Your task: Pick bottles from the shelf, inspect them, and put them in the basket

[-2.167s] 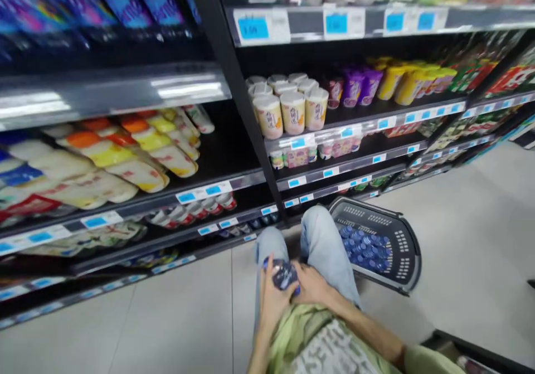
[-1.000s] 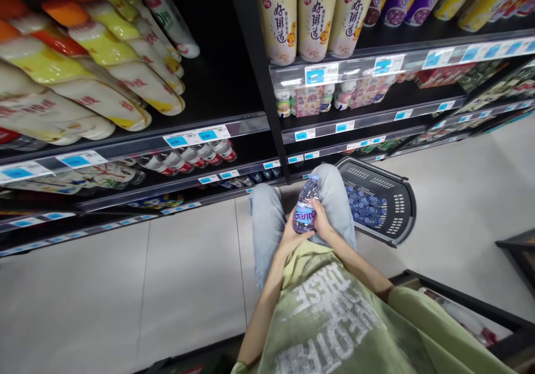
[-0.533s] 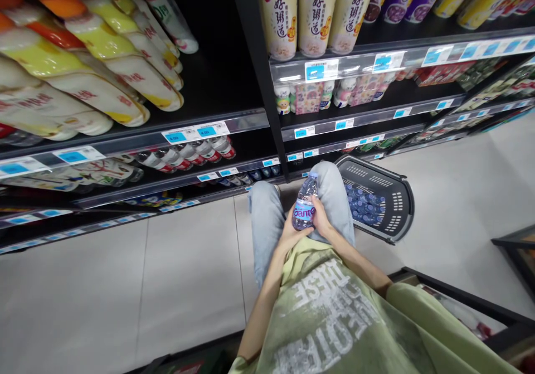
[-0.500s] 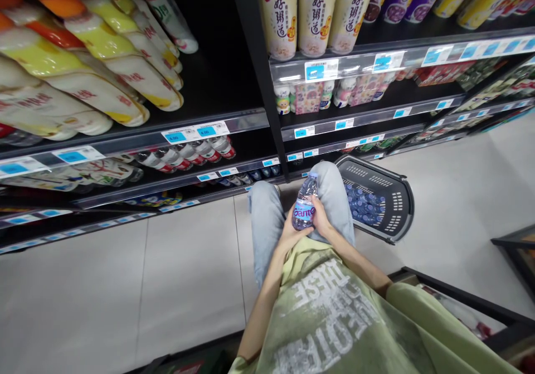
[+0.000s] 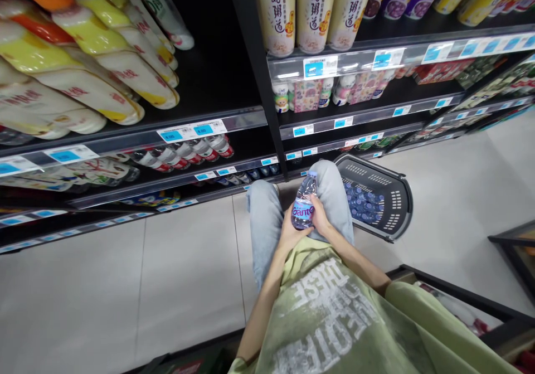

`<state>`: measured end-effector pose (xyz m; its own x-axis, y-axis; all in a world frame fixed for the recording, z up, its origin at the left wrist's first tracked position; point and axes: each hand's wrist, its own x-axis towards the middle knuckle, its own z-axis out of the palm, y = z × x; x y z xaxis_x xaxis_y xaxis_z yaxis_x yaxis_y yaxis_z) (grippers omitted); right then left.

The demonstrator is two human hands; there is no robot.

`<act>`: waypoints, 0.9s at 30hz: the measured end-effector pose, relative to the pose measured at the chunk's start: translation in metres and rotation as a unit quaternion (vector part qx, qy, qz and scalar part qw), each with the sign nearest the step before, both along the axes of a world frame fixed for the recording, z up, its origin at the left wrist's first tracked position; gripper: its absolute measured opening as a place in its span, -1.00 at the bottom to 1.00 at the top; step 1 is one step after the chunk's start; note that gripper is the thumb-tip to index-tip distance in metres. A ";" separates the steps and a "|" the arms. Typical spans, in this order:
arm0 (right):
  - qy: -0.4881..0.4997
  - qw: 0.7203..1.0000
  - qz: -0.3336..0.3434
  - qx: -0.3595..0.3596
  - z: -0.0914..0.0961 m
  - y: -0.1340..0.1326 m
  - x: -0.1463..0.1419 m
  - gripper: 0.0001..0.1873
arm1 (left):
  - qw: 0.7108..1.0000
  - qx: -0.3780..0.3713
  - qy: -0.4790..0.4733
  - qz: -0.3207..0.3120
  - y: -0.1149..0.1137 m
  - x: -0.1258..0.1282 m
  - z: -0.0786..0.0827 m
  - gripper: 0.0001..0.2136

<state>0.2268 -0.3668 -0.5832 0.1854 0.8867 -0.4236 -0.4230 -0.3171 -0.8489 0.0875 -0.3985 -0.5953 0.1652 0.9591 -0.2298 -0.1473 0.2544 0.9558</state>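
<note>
Clear plastic water bottle [image 5: 304, 205], blue-capped, purple label, stood upright above the person's lap. Left hand [image 5: 289, 233] cupped its base; right hand [image 5: 321, 222] wrapped its side. Black basket [image 5: 399, 205] of bottles lay just beside.

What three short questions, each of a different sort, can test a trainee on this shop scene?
1. True or false: both the left hand and the right hand hold the water bottle.
2. Where does the black basket stand? A) on a shelf B) on the floor C) on the lap
3. Fill the gap: the basket holds many small ____ with blue tops.

Key: 1 true; 2 B; 3 bottles.
</note>
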 end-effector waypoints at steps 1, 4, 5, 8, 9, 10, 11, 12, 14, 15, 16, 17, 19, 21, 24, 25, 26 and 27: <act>0.004 1.000 -0.011 -0.001 0.001 0.000 0.000 -0.38 | 1.000 -0.002 0.006 0.003 0.000 0.000 -0.001 0.12; 0.015 1.000 -0.026 -0.004 0.004 0.000 -0.002 -0.40 | 1.000 -0.003 0.013 0.001 -0.001 -0.002 -0.001 0.09; 0.017 0.999 -0.027 -0.003 0.005 0.000 -0.002 -0.40 | 1.000 -0.002 0.012 -0.002 -0.001 -0.002 -0.001 0.08; 0.018 0.999 -0.027 0.001 0.009 0.002 -0.003 -0.39 | 1.000 0.003 0.009 -0.011 -0.001 -0.002 0.000 0.08; 0.019 1.000 -0.025 -0.001 0.010 0.002 -0.003 -0.39 | 1.000 0.004 0.008 -0.012 -0.001 -0.002 0.001 0.08; 0.023 0.999 -0.023 -0.005 0.011 0.003 -0.003 -0.39 | 1.000 0.004 0.009 -0.012 -0.001 -0.003 0.002 0.08; 0.031 0.999 -0.022 -0.008 0.012 0.004 -0.002 -0.38 | 1.000 0.005 0.011 -0.012 -0.001 -0.003 0.002 0.08; 0.042 0.999 -0.022 -0.011 0.013 0.004 -0.002 -0.38 | 1.000 0.006 0.014 -0.012 -0.001 -0.003 0.003 0.07; 0.066 0.997 -0.026 -0.014 0.015 0.005 -0.002 -0.38 | 1.000 0.010 0.019 -0.015 -0.001 -0.003 0.004 0.07; 0.076 0.997 -0.030 -0.015 0.017 0.005 -0.002 -0.38 | 1.000 0.012 0.020 -0.017 -0.001 -0.003 0.005 0.07; 0.084 0.996 -0.033 -0.016 0.018 0.006 -0.002 -0.40 | 1.000 0.012 0.019 -0.021 0.000 -0.004 0.007 0.07; 0.092 0.995 -0.035 -0.017 0.020 0.006 -0.002 -0.41 | 1.000 0.011 0.015 -0.024 0.000 -0.004 0.009 0.07; 0.115 0.993 -0.038 -0.017 0.025 0.006 -0.002 -0.43 | 1.000 0.004 0.005 -0.031 0.001 -0.005 0.014 0.08; 0.144 0.988 -0.044 -0.019 0.031 0.006 -0.001 -0.45 | 0.999 -0.008 -0.006 -0.035 0.001 -0.007 0.021 0.10; 0.178 0.982 -0.057 -0.026 0.038 0.005 0.001 -0.50 | 0.998 -0.040 -0.032 -0.041 0.001 -0.009 0.032 0.10; 0.187 0.980 -0.057 -0.029 0.040 0.005 0.002 -0.51 | 0.997 -0.054 -0.043 -0.041 0.000 -0.009 0.035 0.09; 0.195 0.979 -0.053 -0.032 0.042 0.004 0.003 -0.51 | 0.995 -0.067 -0.056 -0.041 0.000 -0.010 0.038 0.08; 0.204 0.977 -0.046 -0.034 0.043 0.004 0.004 -0.51 | 0.994 -0.081 -0.067 -0.041 0.000 -0.010 0.041 0.07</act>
<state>0.2311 -0.3632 -0.5399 0.0663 0.8411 -0.5368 -0.7509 -0.3122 -0.5820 0.0772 -0.3986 -0.5540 0.2818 0.8934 -0.3498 -0.2434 0.4192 0.8747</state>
